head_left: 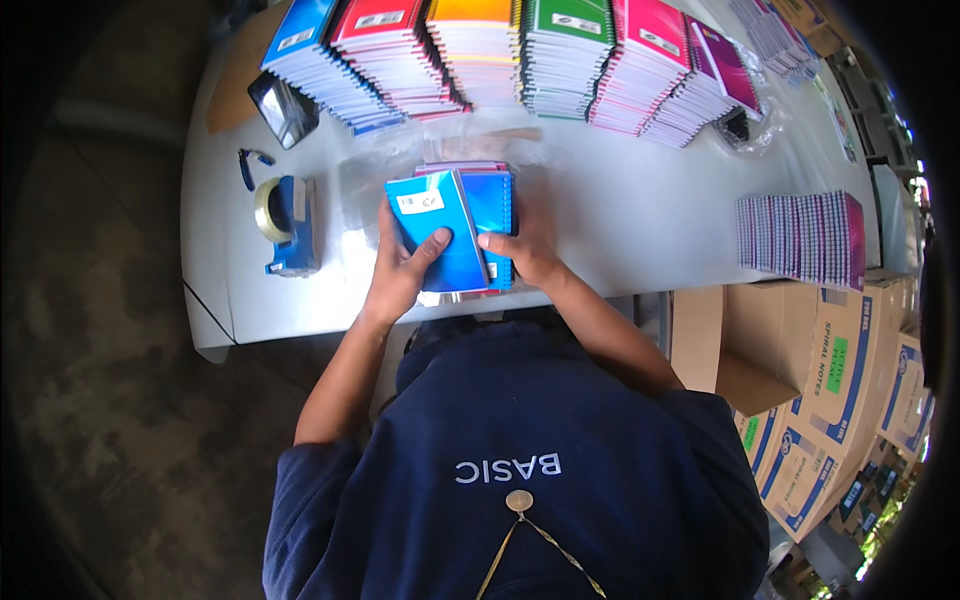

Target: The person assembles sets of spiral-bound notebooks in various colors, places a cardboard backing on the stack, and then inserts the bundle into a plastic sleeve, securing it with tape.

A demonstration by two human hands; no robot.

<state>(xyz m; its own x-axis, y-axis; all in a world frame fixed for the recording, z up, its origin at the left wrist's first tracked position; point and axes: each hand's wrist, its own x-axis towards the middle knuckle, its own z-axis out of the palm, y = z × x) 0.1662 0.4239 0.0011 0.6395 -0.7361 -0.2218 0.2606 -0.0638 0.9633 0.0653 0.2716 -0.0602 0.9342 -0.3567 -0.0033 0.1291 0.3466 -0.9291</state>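
Note:
My left hand (408, 262) grips a light-blue spiral notebook (432, 250), its thumb pressed on the cover and its fingers round the left edge. Partly under that one lies a darker blue spiral notebook (490, 205), its coil along the right side. My right hand (525, 245) closes on this darker notebook from the right, thumb on top near where the two covers overlap; its other fingers are mostly hidden. Pink-red edges of further notebooks (462, 166) peek out beneath the pair, at the top and bottom.
Tall stacks of blue, red, yellow, green and pink notebooks (478, 60) line the table's far side. At left are a tape dispenser (292, 228), a blue-black tool (250, 168) and a phone (283, 108). A purple notebook stack (800, 238) stands right, above cardboard boxes (835, 370).

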